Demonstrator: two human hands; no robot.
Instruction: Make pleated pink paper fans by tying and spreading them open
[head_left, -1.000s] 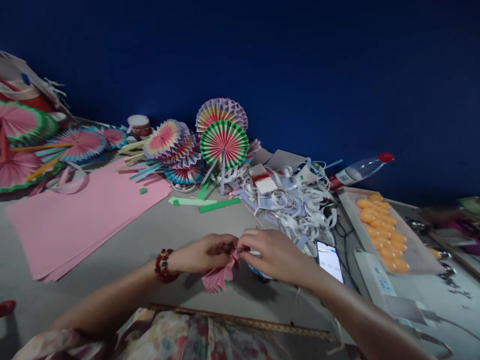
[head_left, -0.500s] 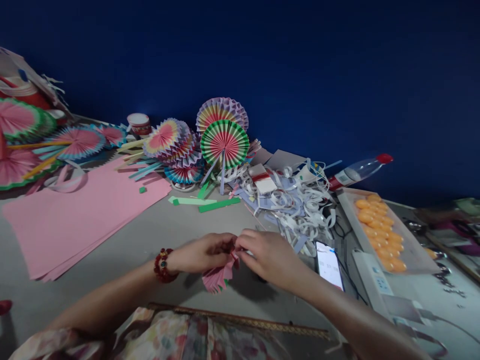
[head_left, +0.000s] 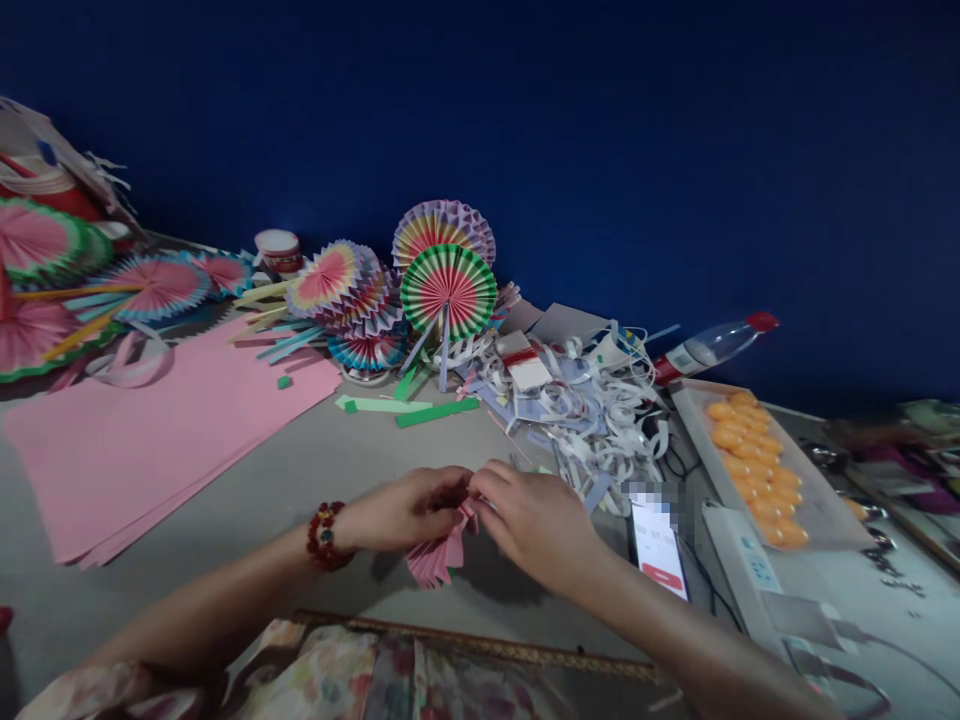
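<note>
A small pink pleated paper fan (head_left: 436, 553) hangs over the grey table (head_left: 315, 470) near its front edge. My left hand (head_left: 401, 508), with a red bead bracelet at the wrist, is closed on the fan's top. My right hand (head_left: 534, 517) meets it from the right, fingers pinched on the same folded top. The fan's pleats spread out below both hands.
A stack of pink paper sheets (head_left: 150, 420) lies at left. Finished round paper fans (head_left: 448, 287) stand at the back, with green strips (head_left: 439, 410) and a heap of white paper trimmings (head_left: 592, 410). A phone (head_left: 658, 547), a tray of orange pieces (head_left: 754, 465) and a bottle (head_left: 712, 345) sit at right.
My right hand has shifted slightly left and down over the fan's top. The view has drifted a little, and the phone screen now shows a red band.
</note>
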